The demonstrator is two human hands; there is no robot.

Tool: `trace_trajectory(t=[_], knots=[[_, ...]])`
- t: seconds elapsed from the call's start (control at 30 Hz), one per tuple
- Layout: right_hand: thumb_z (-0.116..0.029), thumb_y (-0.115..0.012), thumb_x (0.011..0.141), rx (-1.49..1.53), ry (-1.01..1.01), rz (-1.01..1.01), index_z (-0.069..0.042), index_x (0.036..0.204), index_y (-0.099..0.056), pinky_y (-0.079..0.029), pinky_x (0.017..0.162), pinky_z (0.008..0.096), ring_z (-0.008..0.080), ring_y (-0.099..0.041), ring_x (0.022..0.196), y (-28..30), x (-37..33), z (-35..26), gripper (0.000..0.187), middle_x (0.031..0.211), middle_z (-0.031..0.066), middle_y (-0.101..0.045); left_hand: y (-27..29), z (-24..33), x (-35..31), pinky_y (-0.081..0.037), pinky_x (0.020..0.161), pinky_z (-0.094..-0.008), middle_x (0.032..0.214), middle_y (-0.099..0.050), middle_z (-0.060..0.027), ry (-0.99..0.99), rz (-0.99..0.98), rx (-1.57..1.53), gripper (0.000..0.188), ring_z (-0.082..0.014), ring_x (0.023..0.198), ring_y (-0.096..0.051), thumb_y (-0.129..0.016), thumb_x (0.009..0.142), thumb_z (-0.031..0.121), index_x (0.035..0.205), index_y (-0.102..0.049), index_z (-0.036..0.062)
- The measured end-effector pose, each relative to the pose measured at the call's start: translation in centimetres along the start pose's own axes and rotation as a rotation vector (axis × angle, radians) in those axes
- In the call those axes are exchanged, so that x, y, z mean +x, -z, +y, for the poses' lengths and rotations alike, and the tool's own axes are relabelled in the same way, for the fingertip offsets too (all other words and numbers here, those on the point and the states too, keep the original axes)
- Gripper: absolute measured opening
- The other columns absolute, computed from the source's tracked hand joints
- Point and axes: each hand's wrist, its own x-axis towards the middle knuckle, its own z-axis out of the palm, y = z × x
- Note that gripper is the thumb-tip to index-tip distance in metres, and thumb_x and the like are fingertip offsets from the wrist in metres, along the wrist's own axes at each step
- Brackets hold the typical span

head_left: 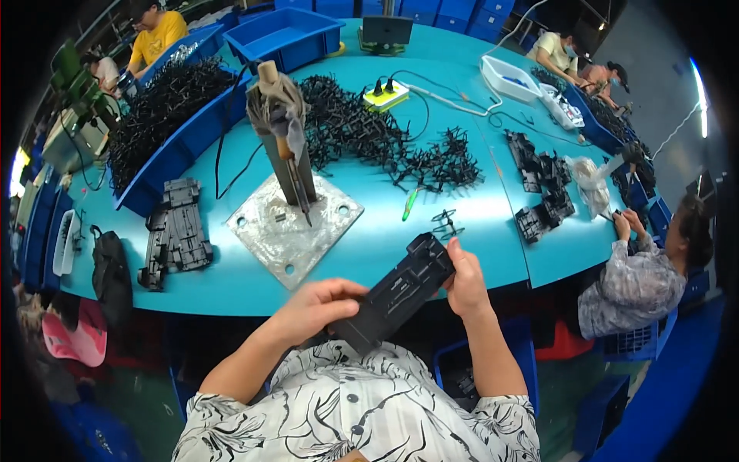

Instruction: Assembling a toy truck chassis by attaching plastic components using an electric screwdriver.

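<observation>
A long black moulded plastic tray-like part (396,302), perhaps a toy chassis, is held at a slant in front of my chest. My right hand (466,279) grips its far right end, thumb on top. At its lower left side, my left hand (317,309) is closed on the edge, fingers curled and thumb on the rim. Just beyond the part, a small black plastic frame piece (447,224) lies on the teal table (369,266). Behind it rests a bright green pen-like tool (409,205).
A metal post (287,173) with a wooden-handled pointed tool stands on a square plate (254,219). Tangled black pieces (354,127) pile behind. Black chassis parts (181,231) are stacked left. A power strip (386,95) trails cables. A co-worker (643,273) sits right.
</observation>
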Motion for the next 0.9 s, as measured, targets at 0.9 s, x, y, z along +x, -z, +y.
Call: trace_trajectory(t=[0.9], knots=[[0.000,-0.064,0.076,-1.281,0.800,0.035,-0.005,0.097,-0.066,-0.054,0.068,0.0363,0.0288,-0.063,0.080,3.7,1.6,-0.2,0.022,0.098,0.0116,-0.064,0.0,-2.9,2.2,-0.054,0.068,-0.0305,0.093,-0.065,-0.0075,-0.069,0.194,-0.315,0.026,-0.0154,0.083,-0.065,-0.064,0.085,0.001,0.109,-0.057,0.0016]])
